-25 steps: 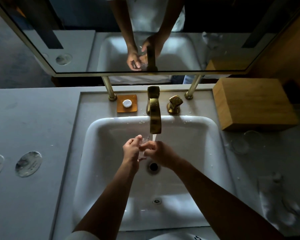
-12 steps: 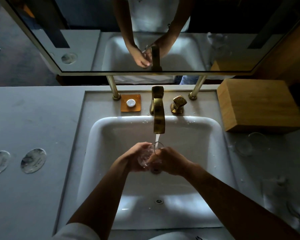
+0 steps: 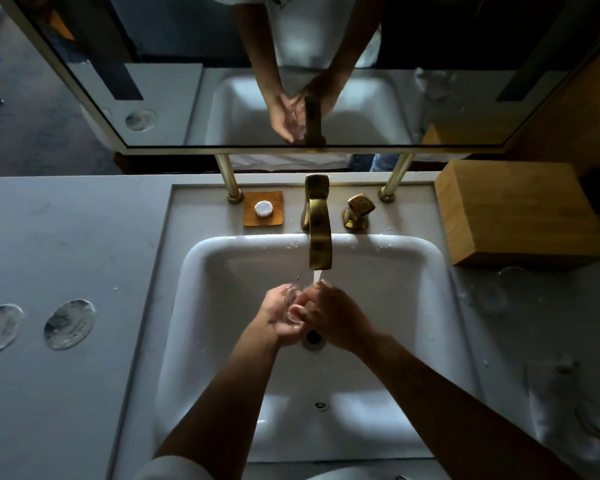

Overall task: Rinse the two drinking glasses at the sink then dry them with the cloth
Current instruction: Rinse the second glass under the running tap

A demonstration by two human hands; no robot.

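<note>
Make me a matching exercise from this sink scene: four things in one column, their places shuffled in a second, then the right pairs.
Things:
1. drinking glass
2. wooden box
3. soap dish
4. second glass

Places:
A. counter, far right of the basin
B. left of the faucet
C. between both hands under the running water
D. counter, just in front of the wooden box

Pairs: 1-C, 2-A, 3-B, 4-D

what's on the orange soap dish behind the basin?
One small round white soap lies on the square orange soap dish, left of the brass faucet. Whatever is beneath the soap is covered.
</note>
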